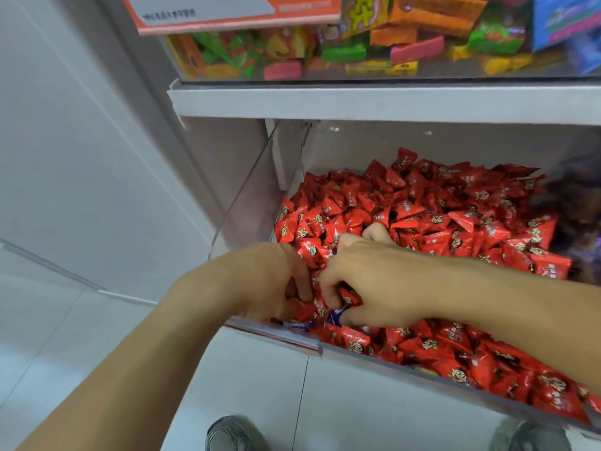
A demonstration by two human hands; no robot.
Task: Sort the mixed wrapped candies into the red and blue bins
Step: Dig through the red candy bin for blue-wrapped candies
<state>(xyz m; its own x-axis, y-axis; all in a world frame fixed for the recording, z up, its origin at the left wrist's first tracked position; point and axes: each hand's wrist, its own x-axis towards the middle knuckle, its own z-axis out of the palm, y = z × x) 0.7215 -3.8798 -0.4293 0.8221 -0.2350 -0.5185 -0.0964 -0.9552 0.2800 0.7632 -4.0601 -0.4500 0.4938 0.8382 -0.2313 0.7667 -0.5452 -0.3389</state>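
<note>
A clear bin (pixel 383 362) on the lower shelf is heaped with red wrapped candies (pixel 461 222). Both my hands dig into its front left corner. My left hand (pixel 276 281) has its fingers curled down among the red candies. My right hand (pixel 367 281) pinches a blue-purple wrapped candy (pixel 336 315) between thumb and fingers at the front wall. More blue-purple wrappers (pixel 299 325) lie against that wall under my left hand. Candies hide my fingertips.
A darker bin with purple candies (pixel 582 229) adjoins on the right. Above, a white shelf (pixel 357 102) carries a clear box of mixed colourful sweets (pixel 357 50). A clear divider (pixel 247 187) stands at the left. A white wall, the tiled floor and my shoes (pixel 234 434) are below.
</note>
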